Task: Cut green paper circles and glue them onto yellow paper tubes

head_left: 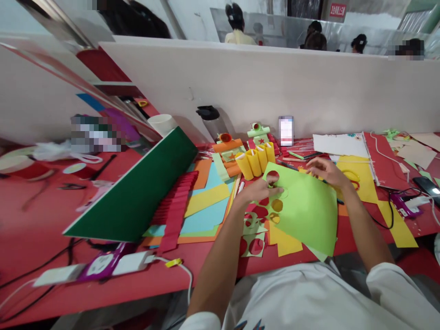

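Observation:
A light green sheet of paper (309, 213) lies before me, with round holes cut near its left edge and a faint circle outline beside them. My left hand (258, 191) rests on the sheet's left side, fingers stretched out near that outline. Over the sheet's top edge is my right hand (325, 171), its fingers bent and apart, close to some pens; I see nothing held in it. Green paper scraps with round holes (252, 245) and a yellow paper piece (289, 244) lie below the left hand. Behind the sheet stand rolled yellow paper tubes (255, 161).
A dark green board (137, 192) leans at left, beside coloured paper sheets (202, 215) and a red fringed strip (175, 211). A power strip (103, 263) with cables is at the front left. A bottle (211, 121) and a phone (286, 130) stand along the partition (247, 87). Yellow-handled scissors (351, 175) lie right.

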A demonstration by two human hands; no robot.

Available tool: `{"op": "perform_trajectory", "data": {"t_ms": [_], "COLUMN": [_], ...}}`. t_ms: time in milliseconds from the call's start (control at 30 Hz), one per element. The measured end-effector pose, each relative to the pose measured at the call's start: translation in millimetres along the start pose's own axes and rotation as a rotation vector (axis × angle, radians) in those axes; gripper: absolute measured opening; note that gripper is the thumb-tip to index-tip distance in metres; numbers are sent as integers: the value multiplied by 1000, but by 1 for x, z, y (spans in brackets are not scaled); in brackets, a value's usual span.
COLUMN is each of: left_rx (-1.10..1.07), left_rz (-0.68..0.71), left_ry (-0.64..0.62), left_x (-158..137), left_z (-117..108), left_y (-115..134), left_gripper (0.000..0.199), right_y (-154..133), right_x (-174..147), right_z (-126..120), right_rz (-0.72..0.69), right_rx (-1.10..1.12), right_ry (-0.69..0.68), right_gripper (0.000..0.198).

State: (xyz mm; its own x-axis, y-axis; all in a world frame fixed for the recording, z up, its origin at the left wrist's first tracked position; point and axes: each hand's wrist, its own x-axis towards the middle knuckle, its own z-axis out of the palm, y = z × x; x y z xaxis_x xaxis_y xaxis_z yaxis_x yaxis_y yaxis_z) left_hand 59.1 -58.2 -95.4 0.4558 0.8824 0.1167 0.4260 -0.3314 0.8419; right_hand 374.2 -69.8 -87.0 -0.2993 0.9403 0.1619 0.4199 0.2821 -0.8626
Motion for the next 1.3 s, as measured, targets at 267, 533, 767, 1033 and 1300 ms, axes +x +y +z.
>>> {"op": "perform_trajectory", "data": {"t_ms": [267, 533, 767, 1033, 1300], "left_rx": [-335, -513, -562, -549, -570], "left_rz": [-63, -160, -243, -32, 1], "left_ry": [330, 616, 707, 662, 669], "left_x": [8, 20, 21, 22, 24], "left_z": [-8, 15, 28, 31, 32], "left_y": [-20, -25, -22, -16, -10], "left_gripper": [39, 59, 80, 38, 36], "right_y": [60, 67, 58, 66, 36], "right_x": [-38, -47, -59, -59, -69], "right_z": [-82, -85, -92, -97, -101], "right_rz": [243, 342, 366, 296, 166], "right_rx": [-797, -744, -653, -600, -285], "right_ry": [125, -17, -114, -59, 52], "right_gripper": [32, 46, 50, 47, 44]}}
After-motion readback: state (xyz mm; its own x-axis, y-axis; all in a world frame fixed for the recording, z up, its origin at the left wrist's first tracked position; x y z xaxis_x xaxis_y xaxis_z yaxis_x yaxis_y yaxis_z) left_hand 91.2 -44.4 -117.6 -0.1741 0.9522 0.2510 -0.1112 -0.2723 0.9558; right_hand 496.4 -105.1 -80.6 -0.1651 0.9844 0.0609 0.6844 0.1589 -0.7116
